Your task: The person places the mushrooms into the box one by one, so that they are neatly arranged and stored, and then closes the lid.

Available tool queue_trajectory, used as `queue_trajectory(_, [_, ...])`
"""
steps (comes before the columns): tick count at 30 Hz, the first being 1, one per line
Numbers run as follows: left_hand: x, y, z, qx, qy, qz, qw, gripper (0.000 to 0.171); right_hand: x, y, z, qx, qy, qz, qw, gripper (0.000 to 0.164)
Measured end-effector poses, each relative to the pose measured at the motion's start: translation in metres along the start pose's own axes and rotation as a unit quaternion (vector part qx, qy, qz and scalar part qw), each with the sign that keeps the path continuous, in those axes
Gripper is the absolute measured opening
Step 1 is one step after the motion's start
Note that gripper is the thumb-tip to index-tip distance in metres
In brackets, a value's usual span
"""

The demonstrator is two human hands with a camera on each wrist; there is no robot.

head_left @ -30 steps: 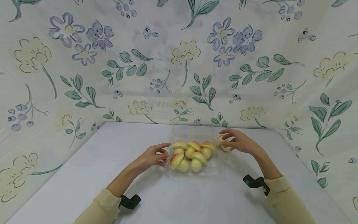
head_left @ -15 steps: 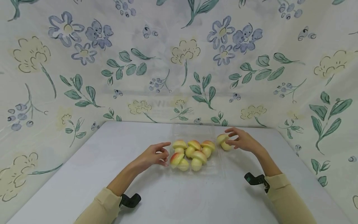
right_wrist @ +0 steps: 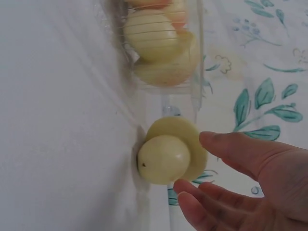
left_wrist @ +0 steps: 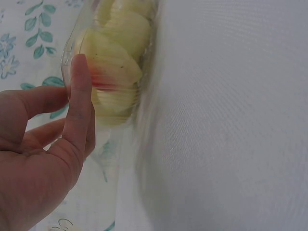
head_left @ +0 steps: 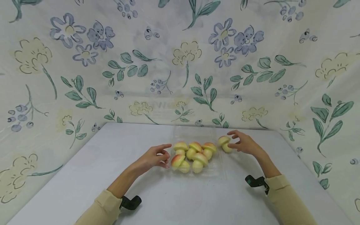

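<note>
A clear plastic box (head_left: pixel 215 170) on the table holds several yellow-green mushroom-shaped pieces (head_left: pixel 198 159) with red-tinged caps; they look like carved apples. At the box's left side is my left hand (head_left: pixel 152 157), its fingertips at the wall and rim and its fingers loosely bent. Just right of the box, one more mushroom-shaped piece (right_wrist: pixel 163 159) stands on the table. My right hand (head_left: pixel 244 143) is beside it, thumb and fingers spread apart around its near side. In the right wrist view the fingertips overlap the piece's edge; contact is hard to tell.
The box's transparent lid (head_left: pixel 194 132) is folded back toward the table's far edge. A white table (head_left: pixel 180 200) spreads under everything. Behind it hangs a floral cloth (head_left: pixel 163 72). Each wrist carries a black camera mount (head_left: pixel 131 202).
My right hand has drawn back slightly to the right from the lone mushroom-shaped piece, which now shows more fully. My left hand and the box keep their places.
</note>
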State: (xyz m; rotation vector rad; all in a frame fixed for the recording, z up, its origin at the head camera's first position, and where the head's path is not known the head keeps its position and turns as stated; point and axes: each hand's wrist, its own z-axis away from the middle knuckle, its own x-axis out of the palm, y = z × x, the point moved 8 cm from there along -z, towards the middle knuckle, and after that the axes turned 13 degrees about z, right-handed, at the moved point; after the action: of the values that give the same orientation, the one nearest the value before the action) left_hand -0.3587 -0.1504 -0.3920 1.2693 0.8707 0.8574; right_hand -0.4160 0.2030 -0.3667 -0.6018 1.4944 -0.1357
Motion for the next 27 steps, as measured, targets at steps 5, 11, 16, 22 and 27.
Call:
queue_trajectory(5, [0.0,-0.001,0.001,-0.003,0.004,-0.005,1.0,0.06,0.007,0.0,-0.003,-0.006,-0.003,-0.001,1.0,0.059])
queue_trajectory(11, [0.001,0.0,0.0,0.003,-0.003,0.0,1.0,0.06,0.013,0.002,-0.009,-0.007,-0.009,0.02,1.0,0.063])
queue_trajectory(16, [0.001,0.001,0.0,0.006,-0.004,0.004,1.0,0.06,0.016,0.002,-0.014,-0.012,-0.013,0.03,0.999,0.065])
queue_trajectory(22, [0.0,-0.001,-0.001,0.003,-0.002,0.002,1.0,0.06,0.02,-0.001,-0.015,-0.035,-0.013,0.028,0.999,0.065])
queue_trajectory(27, [0.0,-0.001,-0.001,0.003,-0.002,0.002,1.0,0.06,0.022,0.0,-0.017,-0.028,-0.011,0.036,0.999,0.068])
